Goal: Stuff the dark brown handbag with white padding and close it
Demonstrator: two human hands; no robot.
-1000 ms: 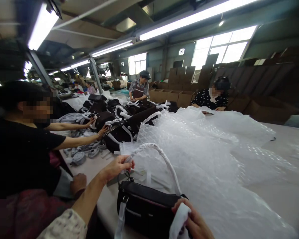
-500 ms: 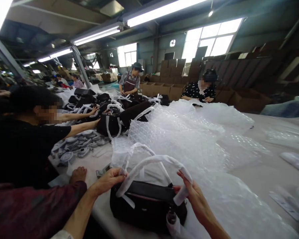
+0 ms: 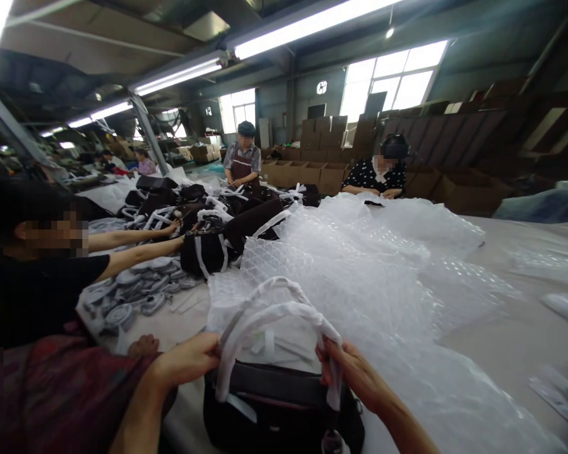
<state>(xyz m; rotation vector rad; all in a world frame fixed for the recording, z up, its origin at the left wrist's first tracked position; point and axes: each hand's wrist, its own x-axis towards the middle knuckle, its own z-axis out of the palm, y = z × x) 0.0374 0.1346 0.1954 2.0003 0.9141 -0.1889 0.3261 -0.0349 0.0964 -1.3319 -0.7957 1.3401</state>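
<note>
A black handbag [image 3: 284,403] stands at the table's near edge, its two arched handles [image 3: 284,309] wrapped in white material. My left hand [image 3: 196,358] is closed at the left side of the handles, its fingertips partly hidden behind the wrapping. On the right, my right hand [image 3: 343,366] has its fingers wrapped round the lower end of the handles. A loose white strip [image 3: 241,407] hangs over the bag's front left. Low on the bag's right side is a small wrapped piece [image 3: 332,441], cut off by the frame's edge.
Bubble wrap [image 3: 341,271] spreads right of the bag. Grey-white rolled straps [image 3: 123,302] lie at left, with black bags [image 3: 208,252] beyond. A person in black [image 3: 38,290] reaches over them; another's maroon sleeve [image 3: 76,391] is beside my left arm. Two people work across the table.
My right hand has moved left and closed round the handle. The two handles now stand nearer each other. The person in black shows further left.
</note>
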